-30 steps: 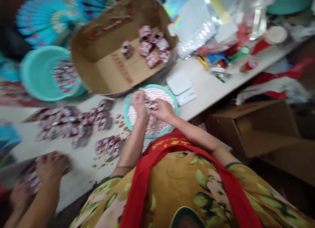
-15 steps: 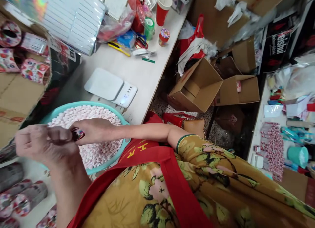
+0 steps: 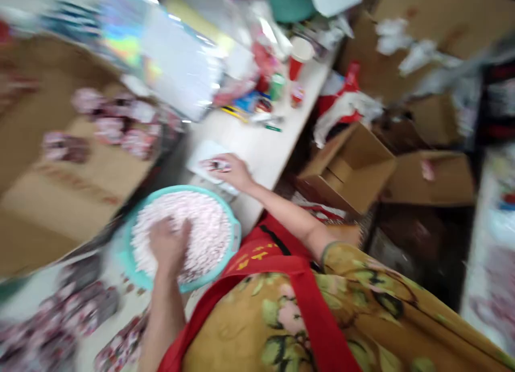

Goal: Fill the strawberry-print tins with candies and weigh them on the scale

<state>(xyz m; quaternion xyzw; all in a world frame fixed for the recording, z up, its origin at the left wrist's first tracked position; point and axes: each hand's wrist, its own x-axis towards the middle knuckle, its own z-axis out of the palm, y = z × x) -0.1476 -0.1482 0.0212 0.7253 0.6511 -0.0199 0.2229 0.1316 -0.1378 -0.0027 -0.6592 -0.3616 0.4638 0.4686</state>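
Reaching across with my right hand (image 3: 235,172), I hold a small printed packet (image 3: 215,165) down on the white scale (image 3: 200,156) near the edge of the desk (image 3: 263,147), my fingers pinched closed around it. Half a second ago both hands met over the basin with that same packet between them. Now they have parted, and the packet has left the basin for the scale just beyond its far rim.

My left hand (image 3: 169,246) has dropped into the teal basin (image 3: 238,233), palm down on the heap of pink-and-white sweets (image 3: 205,222). The picture is blurred here, so I cannot tell whether those fingers are closed on a handful or only resting spread on the pile. By the look of it, the packet has passed from filling to weighing, while the other hand goes back to the sweets.

To my left a big cardboard box (image 3: 60,200) holds more patterned packets, and other packets (image 3: 80,302) lie in rows on the desk beside the basin. A red cup (image 3: 298,61) stands among clutter at the far end. Open boxes (image 3: 350,168) sit on the floor to my right.
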